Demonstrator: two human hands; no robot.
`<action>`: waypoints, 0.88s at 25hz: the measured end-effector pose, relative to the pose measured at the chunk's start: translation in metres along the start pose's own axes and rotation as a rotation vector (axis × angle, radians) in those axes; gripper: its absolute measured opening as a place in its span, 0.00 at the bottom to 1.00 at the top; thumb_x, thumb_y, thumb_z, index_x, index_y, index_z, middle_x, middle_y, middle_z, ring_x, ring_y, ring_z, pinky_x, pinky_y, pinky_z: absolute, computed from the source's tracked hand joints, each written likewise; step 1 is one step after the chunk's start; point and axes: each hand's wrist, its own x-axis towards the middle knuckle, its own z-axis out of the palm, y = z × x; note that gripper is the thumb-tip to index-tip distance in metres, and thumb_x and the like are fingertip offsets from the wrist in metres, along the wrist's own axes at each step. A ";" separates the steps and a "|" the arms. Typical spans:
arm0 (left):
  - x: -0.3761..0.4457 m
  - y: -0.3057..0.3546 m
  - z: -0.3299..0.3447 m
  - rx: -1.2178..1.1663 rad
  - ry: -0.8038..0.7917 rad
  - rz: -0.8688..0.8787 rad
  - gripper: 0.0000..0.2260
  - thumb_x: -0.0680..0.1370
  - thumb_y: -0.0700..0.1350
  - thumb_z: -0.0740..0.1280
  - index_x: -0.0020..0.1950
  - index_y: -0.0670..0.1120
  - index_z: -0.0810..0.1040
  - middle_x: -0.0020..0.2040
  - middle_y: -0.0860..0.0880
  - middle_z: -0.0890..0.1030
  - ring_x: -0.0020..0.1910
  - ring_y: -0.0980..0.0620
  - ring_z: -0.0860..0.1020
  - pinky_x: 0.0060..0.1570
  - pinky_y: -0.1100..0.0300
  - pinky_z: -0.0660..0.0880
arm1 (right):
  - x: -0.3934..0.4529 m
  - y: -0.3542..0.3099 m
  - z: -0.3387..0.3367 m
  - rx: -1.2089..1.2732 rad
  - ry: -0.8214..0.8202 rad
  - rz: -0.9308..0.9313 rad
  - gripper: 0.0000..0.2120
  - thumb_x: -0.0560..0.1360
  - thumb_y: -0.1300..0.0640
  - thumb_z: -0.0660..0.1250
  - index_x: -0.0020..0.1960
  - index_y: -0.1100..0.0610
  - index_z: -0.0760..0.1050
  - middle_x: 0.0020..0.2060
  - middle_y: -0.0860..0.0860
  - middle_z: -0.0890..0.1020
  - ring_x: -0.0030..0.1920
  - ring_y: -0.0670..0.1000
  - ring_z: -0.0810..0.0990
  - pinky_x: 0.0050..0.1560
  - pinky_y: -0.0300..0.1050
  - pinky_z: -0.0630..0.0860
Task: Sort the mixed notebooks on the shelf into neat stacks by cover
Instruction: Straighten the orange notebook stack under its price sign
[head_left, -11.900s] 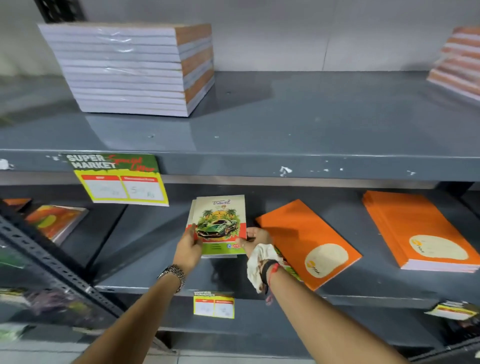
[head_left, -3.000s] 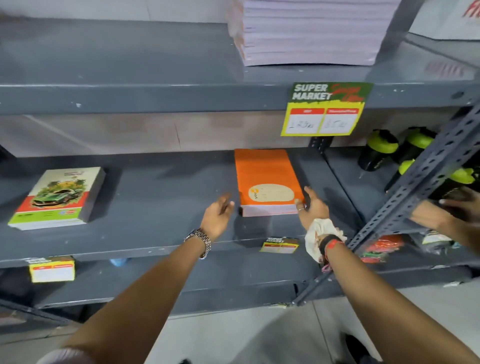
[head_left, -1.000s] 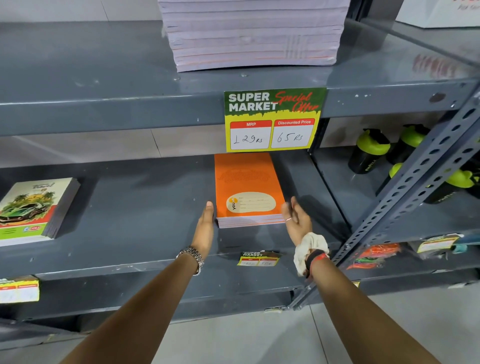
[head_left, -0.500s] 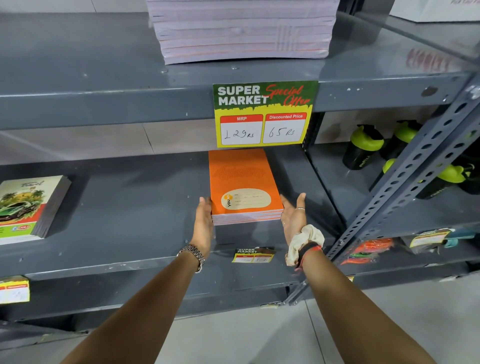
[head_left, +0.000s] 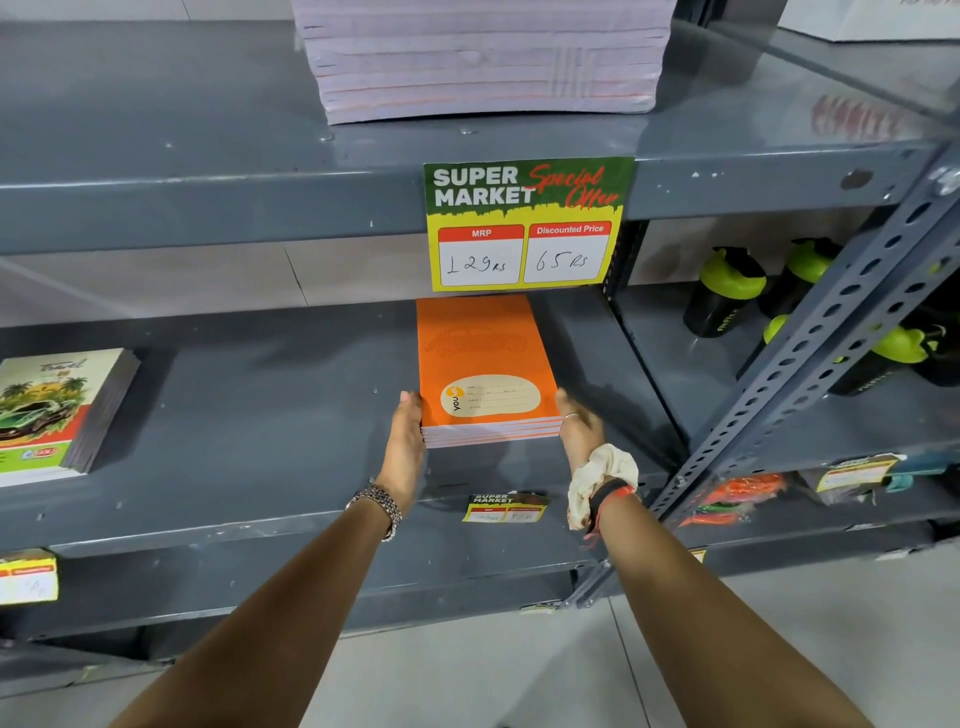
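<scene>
A stack of orange notebooks (head_left: 480, 358) with a beige label lies squared on the grey middle shelf (head_left: 260, 415). My left hand (head_left: 406, 441) presses flat against the stack's left edge. My right hand (head_left: 579, 431) presses against its right edge, so both hands clamp the stack from the sides. At the far left of the same shelf sits a separate stack of green car-cover notebooks (head_left: 57, 410), apart from both hands.
A tall pile of white-edged notebooks (head_left: 483, 57) stands on the upper shelf. A supermarket price card (head_left: 527, 223) hangs above the orange stack. A slanted perforated steel upright (head_left: 810, 353) and green-lidded bottles (head_left: 727, 291) are on the right. A small price tag (head_left: 504, 506) marks the shelf's front edge.
My hands have closed in from either side of the orange stack and now press against its left and right edges. The view has drifted slightly left.
</scene>
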 end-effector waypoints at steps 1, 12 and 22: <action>0.000 -0.002 0.000 0.036 0.002 -0.008 0.25 0.79 0.56 0.37 0.72 0.48 0.55 0.61 0.54 0.68 0.59 0.57 0.67 0.60 0.62 0.60 | -0.002 0.002 0.000 0.004 0.003 -0.030 0.21 0.77 0.49 0.61 0.65 0.59 0.69 0.61 0.54 0.74 0.66 0.53 0.69 0.69 0.49 0.62; 0.004 -0.009 -0.006 0.040 0.015 -0.048 0.21 0.78 0.58 0.39 0.66 0.56 0.60 0.65 0.53 0.68 0.63 0.56 0.65 0.72 0.52 0.53 | 0.001 0.008 0.001 -0.086 -0.021 -0.195 0.18 0.78 0.62 0.59 0.68 0.61 0.67 0.66 0.56 0.73 0.68 0.55 0.69 0.65 0.42 0.64; 0.000 -0.011 -0.011 0.227 0.065 0.026 0.29 0.72 0.69 0.41 0.66 0.57 0.66 0.73 0.50 0.64 0.72 0.49 0.62 0.74 0.45 0.53 | -0.004 0.009 0.005 -0.227 -0.036 -0.200 0.22 0.79 0.54 0.57 0.72 0.56 0.59 0.72 0.54 0.65 0.73 0.57 0.62 0.73 0.52 0.58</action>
